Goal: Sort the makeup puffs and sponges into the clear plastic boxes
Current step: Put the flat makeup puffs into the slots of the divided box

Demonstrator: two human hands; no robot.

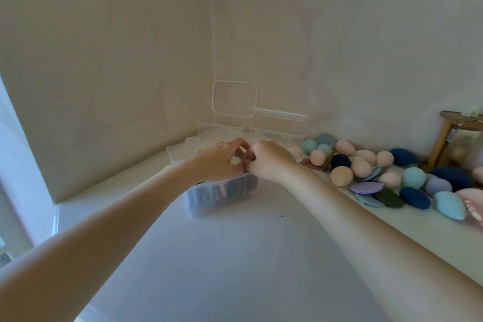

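A clear plastic box (209, 197) holding dark flat puffs stands on the white table, and both hands meet just above it. My left hand (222, 158) has its fingers curled round a small pale puff (235, 160). My right hand (269, 158) is curled beside it, fingertips touching the same spot; what they pinch is hidden. Behind stand more clear boxes (251, 131), one with its lid (234, 97) raised. A heap of egg-shaped sponges (366, 162) in peach, teal and navy, with flat lilac and green puffs (366, 188), lies to the right.
The table sits in a corner between two cream walls. A wooden stool-like stand (454, 133) rises at the far right behind the heap. The white table surface (248, 256) stretches toward me between my forearms.
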